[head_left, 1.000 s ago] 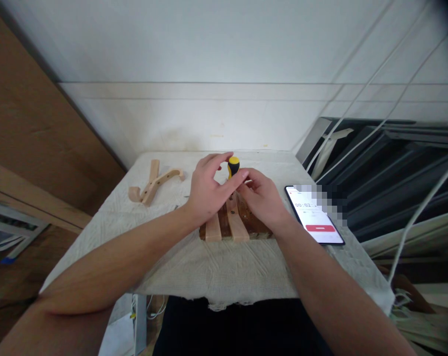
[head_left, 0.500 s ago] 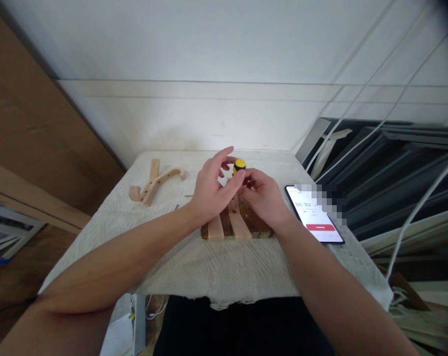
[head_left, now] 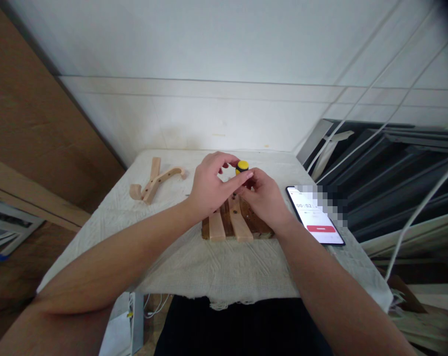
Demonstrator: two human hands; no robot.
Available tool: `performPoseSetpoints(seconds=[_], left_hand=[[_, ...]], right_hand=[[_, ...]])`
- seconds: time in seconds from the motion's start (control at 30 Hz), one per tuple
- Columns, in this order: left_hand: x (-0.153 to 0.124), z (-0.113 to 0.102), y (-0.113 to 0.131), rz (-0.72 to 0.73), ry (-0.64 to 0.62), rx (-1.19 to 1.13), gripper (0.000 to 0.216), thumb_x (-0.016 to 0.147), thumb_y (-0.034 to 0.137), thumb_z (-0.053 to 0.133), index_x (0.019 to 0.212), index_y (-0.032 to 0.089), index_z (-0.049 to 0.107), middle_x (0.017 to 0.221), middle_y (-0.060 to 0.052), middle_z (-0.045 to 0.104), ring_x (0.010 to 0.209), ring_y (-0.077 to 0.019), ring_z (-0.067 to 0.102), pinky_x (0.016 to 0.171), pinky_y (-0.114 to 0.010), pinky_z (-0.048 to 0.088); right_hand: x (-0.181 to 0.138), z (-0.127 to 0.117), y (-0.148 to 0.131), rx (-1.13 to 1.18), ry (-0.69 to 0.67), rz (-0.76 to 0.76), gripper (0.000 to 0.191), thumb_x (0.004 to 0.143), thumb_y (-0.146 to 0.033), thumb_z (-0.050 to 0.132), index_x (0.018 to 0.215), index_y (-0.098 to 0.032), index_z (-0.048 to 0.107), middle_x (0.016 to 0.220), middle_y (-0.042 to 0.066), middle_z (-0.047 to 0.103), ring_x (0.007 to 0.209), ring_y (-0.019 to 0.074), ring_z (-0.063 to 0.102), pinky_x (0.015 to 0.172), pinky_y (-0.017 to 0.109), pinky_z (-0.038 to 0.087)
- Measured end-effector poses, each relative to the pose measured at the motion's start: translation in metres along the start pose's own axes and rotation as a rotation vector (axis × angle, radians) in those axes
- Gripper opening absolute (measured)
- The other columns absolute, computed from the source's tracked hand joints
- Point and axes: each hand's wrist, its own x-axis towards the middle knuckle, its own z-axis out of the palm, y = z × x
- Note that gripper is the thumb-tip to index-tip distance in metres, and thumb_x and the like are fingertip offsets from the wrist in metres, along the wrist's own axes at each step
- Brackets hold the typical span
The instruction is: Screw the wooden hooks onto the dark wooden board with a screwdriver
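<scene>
A screwdriver (head_left: 242,167) with a yellow and black handle stands upright above the dark brown wooden board (head_left: 263,228). My left hand (head_left: 212,183) curls its thumb and forefinger around the handle. Just below, my right hand (head_left: 263,195) is closed, fingertips pinched near the tool's lower end; what they grip is hidden. Two pale wooden pieces lie on the board: the right piece (head_left: 241,227) has dark screw holes, and the left piece (head_left: 217,228) runs under my left hand. The screwdriver's tip is out of sight.
On the cloth-covered table (head_left: 172,267), a pale wooden double hook (head_left: 155,183) lies at the left. A phone (head_left: 316,217) showing a timer rests at the right. A thin metal thing (head_left: 187,195) pokes out beside my left wrist. White cords (head_left: 413,222) hang at the right.
My left thumb and forefinger have drawn in around the screwdriver handle, where the fingers were raised and spread before. The right hand stays nearly where it was.
</scene>
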Motion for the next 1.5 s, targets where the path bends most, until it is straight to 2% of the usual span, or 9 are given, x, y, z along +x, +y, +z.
performPoseSetpoints(seconds=[0.23,0.33,0.47,0.77,0.9,1.1,1.27,1.37,1.5], left_hand=[[0.006,-0.005,-0.006,-0.003,-0.1,-0.059,0.02,0.089,0.027,0.051,0.095,0.019,0.068,0.098,-0.005,0.071,0.091,-0.0158,0.063,0.078,-0.029,0.051],[0.008,-0.006,-0.007,-0.003,-0.123,-0.016,0.024,0.084,0.035,0.062,0.101,0.019,0.068,0.102,-0.007,0.071,0.087,-0.016,0.063,0.074,-0.029,0.05],[0.009,-0.004,-0.008,-0.06,-0.001,0.019,0.026,0.073,0.035,0.073,0.092,0.018,0.066,0.088,-0.004,0.071,0.073,-0.0132,0.059,0.064,-0.026,0.048],[0.008,-0.001,-0.015,-0.057,-0.018,0.002,0.015,0.082,0.033,0.063,0.088,0.02,0.069,0.085,-0.003,0.073,0.075,-0.0133,0.062,0.068,-0.027,0.048],[0.008,-0.002,-0.013,-0.038,-0.007,0.03,0.02,0.075,0.034,0.072,0.089,0.02,0.068,0.085,-0.003,0.072,0.073,-0.0134,0.061,0.067,-0.027,0.049],[0.007,-0.005,-0.013,0.016,-0.107,0.003,0.018,0.084,0.026,0.059,0.098,0.02,0.07,0.094,-0.004,0.073,0.081,-0.0147,0.063,0.074,-0.029,0.05],[0.006,-0.004,-0.013,-0.002,-0.088,-0.026,0.021,0.085,0.031,0.059,0.1,0.02,0.069,0.099,-0.005,0.073,0.084,-0.0146,0.063,0.074,-0.029,0.05],[0.007,-0.003,-0.013,-0.041,-0.003,-0.013,0.023,0.078,0.038,0.069,0.092,0.02,0.069,0.09,-0.004,0.073,0.076,-0.0136,0.061,0.069,-0.027,0.049],[0.007,-0.004,-0.011,0.087,-0.013,0.028,0.015,0.079,0.034,0.068,0.074,0.02,0.065,0.073,-0.001,0.069,0.071,-0.0133,0.06,0.071,-0.029,0.048]], right_hand=[[0.0,0.0,0.001,0.042,0.007,-0.089,0.023,0.078,-0.024,0.061,0.101,-0.022,0.064,0.095,0.003,0.068,0.074,0.0147,0.056,0.073,0.034,0.046],[0.001,-0.001,0.0,-0.017,-0.003,-0.097,0.02,0.081,-0.025,0.059,0.1,-0.022,0.064,0.093,0.003,0.067,0.074,0.0152,0.055,0.072,0.034,0.045],[0.001,0.001,-0.002,-0.025,0.013,-0.051,0.016,0.08,-0.028,0.062,0.094,-0.021,0.059,0.084,0.001,0.062,0.071,0.0142,0.053,0.066,0.031,0.043],[0.001,0.003,0.001,0.056,0.074,-0.035,0.02,0.077,-0.024,0.063,0.093,-0.023,0.05,0.083,-0.003,0.057,0.069,0.0122,0.051,0.064,0.03,0.042],[0.0,0.003,-0.002,0.018,0.053,-0.06,0.014,0.077,-0.023,0.061,0.089,-0.023,0.053,0.086,-0.001,0.06,0.071,0.0129,0.052,0.065,0.03,0.043],[0.0,0.003,0.0,0.091,-0.023,-0.054,0.018,0.081,-0.026,0.058,0.099,-0.022,0.058,0.095,0.002,0.064,0.077,0.0144,0.057,0.068,0.031,0.045],[0.0,0.002,0.001,0.053,-0.06,-0.013,0.017,0.082,-0.032,0.061,0.095,-0.022,0.06,0.083,0.0,0.062,0.067,0.0133,0.053,0.063,0.03,0.043],[0.001,0.002,0.0,0.004,-0.004,0.024,0.022,0.076,-0.035,0.068,0.087,-0.021,0.056,0.075,-0.002,0.057,0.063,0.0127,0.049,0.06,0.03,0.04],[0.001,0.002,-0.002,0.012,0.022,0.031,0.023,0.073,-0.034,0.068,0.081,-0.021,0.052,0.074,-0.003,0.055,0.064,0.0125,0.048,0.061,0.03,0.039]])
